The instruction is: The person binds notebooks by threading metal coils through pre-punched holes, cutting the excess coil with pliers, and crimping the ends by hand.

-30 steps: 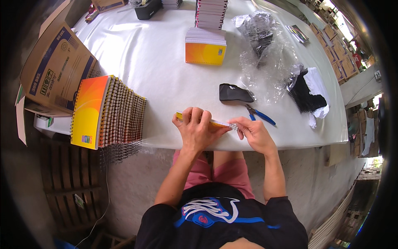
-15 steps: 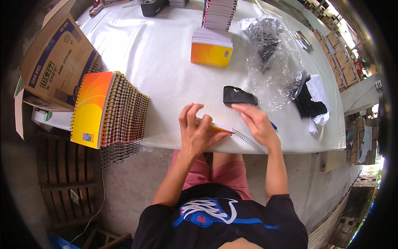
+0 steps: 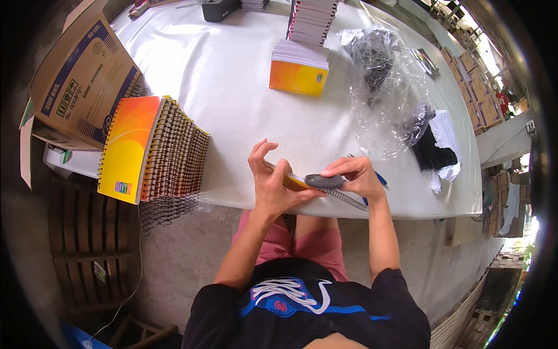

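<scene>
so, your left hand pinches a small notebook between thumb and fingers, with other fingers raised above it. the notebook is held at the near edge of the white table, right in front of you. your right hand grips a dark rounded tool at the notebook's right end; i cannot tell whether the two touch. a wire coil stretches off that end toward the right, below your right hand. partly hidden behind that hand are blue-handled pliers. to your left, a stack of spiral notebooks stands beside an open cardboard box. farther off, more notebooks are piled, with crumpled clear plastic to their right.
</scene>
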The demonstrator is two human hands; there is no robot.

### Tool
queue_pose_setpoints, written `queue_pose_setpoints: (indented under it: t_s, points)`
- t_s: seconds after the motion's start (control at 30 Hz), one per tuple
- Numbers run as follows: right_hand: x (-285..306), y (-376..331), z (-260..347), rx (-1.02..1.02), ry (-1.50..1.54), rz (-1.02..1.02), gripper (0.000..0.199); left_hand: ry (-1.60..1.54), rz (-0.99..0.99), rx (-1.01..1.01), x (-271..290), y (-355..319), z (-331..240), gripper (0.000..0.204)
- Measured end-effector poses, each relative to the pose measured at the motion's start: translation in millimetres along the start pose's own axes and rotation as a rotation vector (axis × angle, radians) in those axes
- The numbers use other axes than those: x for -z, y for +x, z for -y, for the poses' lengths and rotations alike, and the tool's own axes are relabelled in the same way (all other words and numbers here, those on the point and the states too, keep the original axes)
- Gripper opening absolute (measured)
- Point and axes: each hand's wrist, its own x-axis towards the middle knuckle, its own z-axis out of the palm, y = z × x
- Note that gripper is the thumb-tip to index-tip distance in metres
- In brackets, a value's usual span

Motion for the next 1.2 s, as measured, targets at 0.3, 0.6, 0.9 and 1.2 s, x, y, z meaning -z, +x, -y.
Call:
queue_pose_setpoints:
  t_s: [0.3,0.6,0.9,1.2]
  points:
    - [5,6,21,0.261,0.219,0.129,0.031,-0.046,0.002,-0.024,-2,-3,8,0.070]
    - [-2,3,22,0.214,-0.191,0.025,0.013,-0.061,0.022,-0.030,2,-1,9,0.070]
    - [-6,3,7,0.322,0.169,-0.058,0.012,-0.098,0.063,-0.023,1,3,12,0.065]
    - [-16,7,14,0.332,-0.141,-0.069,0.027,-0.132,0.073,-0.012,1,7,15,0.061]
